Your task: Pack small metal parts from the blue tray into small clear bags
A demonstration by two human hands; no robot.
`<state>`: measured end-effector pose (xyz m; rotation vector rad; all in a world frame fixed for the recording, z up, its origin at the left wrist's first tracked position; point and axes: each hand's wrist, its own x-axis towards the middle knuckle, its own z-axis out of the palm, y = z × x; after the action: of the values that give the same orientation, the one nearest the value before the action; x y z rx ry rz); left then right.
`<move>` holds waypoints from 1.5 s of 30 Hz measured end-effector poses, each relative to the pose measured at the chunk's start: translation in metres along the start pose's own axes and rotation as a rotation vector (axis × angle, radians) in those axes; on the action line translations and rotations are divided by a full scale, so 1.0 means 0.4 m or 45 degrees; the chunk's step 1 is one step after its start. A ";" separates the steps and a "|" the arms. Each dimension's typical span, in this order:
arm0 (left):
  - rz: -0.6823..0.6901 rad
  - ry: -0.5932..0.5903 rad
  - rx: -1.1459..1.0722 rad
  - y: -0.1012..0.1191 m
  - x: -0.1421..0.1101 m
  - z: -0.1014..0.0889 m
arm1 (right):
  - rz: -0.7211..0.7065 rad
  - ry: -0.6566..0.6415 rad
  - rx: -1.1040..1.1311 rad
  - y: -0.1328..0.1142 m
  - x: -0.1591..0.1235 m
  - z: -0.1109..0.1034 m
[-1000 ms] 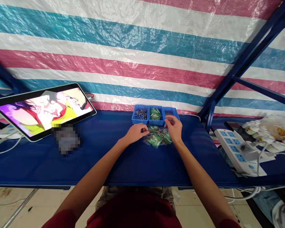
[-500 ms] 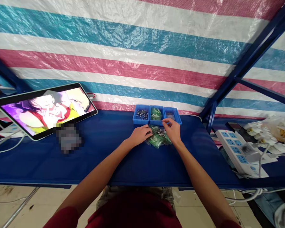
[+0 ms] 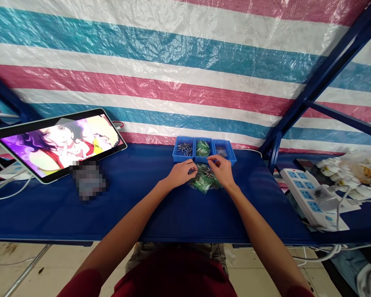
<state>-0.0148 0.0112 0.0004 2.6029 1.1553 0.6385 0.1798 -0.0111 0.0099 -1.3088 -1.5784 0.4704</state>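
Observation:
A mixed pile of small green pieces, clear plastic and metal pins (image 3: 204, 183) lies on the blue table between my hands. My left hand (image 3: 181, 173) is at the pile's left edge, its fingers curled into a pinch; whatever is between the fingertips is too small to make out. Over the pile's upper right, my right hand (image 3: 223, 169) has thumb and forefinger drawn together, their contents likewise unclear. Just behind stand three joined blue bins: the left bin (image 3: 174, 153) holds metal pins, the middle bin (image 3: 203, 159) green pieces, the right bin (image 3: 233, 154) clear pieces.
A tablet (image 3: 62, 144) showing a cartoon leans at the left, with a blurred-out item (image 3: 91, 181) before it. To the right are a white power strip (image 3: 309, 198), plugs and a plastic bag (image 3: 369, 169). A striped sheet (image 3: 173, 74) and blue frame bars (image 3: 315, 82) close off the back.
My left hand's fingers have curled and lifted slightly from the pile. My right hand has shifted a little left, its fingers now closer together. The tablet picture has changed.

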 end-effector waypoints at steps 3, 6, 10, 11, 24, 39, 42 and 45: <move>0.011 0.115 -0.111 -0.004 0.003 -0.020 | -0.098 -0.096 -0.003 -0.006 -0.003 0.004; -0.027 0.187 -0.217 -0.003 0.007 -0.029 | -0.153 -0.175 -0.001 -0.005 -0.006 0.010; -0.110 0.340 -0.439 0.004 0.010 -0.022 | -0.232 -0.203 -0.008 0.000 -0.009 0.014; -0.141 0.399 -0.531 0.007 0.011 -0.019 | -0.249 -0.202 -0.009 0.001 -0.010 0.014; -0.376 0.486 -1.405 0.035 0.015 -0.004 | -0.256 -0.083 0.019 -0.006 -0.013 0.018; -0.263 0.447 -0.828 0.041 -0.001 -0.012 | -0.178 -0.216 0.063 -0.017 -0.018 0.017; -0.273 0.463 -0.881 0.046 -0.003 -0.012 | -0.171 -0.201 0.037 -0.015 -0.018 0.018; -0.286 0.528 -1.029 0.048 0.001 -0.006 | -0.159 -0.177 0.019 -0.012 -0.018 0.019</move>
<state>-0.0032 -0.0009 0.0096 1.6818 0.9776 1.3026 0.1703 -0.0170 0.0073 -1.1798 -1.7569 0.5028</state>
